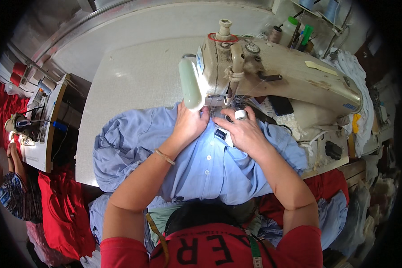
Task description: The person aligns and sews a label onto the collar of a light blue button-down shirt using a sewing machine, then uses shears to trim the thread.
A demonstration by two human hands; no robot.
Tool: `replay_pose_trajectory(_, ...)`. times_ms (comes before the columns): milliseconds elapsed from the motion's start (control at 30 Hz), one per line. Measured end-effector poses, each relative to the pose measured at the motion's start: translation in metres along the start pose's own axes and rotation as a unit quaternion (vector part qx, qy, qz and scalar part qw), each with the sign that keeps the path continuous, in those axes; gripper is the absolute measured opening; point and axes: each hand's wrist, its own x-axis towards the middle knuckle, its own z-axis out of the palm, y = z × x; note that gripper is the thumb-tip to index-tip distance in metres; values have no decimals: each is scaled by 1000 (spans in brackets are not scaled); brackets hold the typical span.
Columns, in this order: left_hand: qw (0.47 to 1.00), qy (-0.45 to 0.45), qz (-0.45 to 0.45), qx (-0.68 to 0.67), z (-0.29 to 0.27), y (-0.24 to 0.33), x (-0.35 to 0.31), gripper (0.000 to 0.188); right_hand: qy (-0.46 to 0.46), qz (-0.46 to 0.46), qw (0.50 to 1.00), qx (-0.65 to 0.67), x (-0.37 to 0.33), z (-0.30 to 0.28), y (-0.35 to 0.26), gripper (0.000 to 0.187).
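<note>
Nearest the camera is the person's red top [243, 257], with a tape measure [255, 252] draped over it. Light-blue shirt [187, 165], the item under work, lies across the near part of the desk [129, 76], its neck end beneath the head of the sewing machine [286, 73]. Work is judged partway: buttons [209, 157] and a dark label [220, 134] are in place; completion of any seam at the neck end cannot be verified, as the hands obscure it. Left hand [191, 119] reaches in from the near left, back upward, fingers close together on the cloth; whether they pinch it cannot be told. Right hand [241, 131] comes from the near right, fingers parted and bent, tips near the machine head, one wearing a white band [240, 115]; its grip likewise cannot be confirmed. Both elbows are bent outward. Pale green lamp [191, 85] hangs by the left hand; a black flat device [280, 106] lies right of the machine head. At far left, a co-worker's forearm [18, 163] extends to a second machine [18, 125].
</note>
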Motion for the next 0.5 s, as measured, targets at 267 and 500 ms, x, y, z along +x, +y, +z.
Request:
replay_pose_trajectory(267, 964, -109, 233, 67, -47, 22, -37, 38, 13, 10, 1000, -11, -17, -23, -2, 32)
replay_pose_trajectory(500, 965, -98, 234, 71, -45, 20, -38, 36, 197, 160, 967, 15, -83, -83, 30, 27)
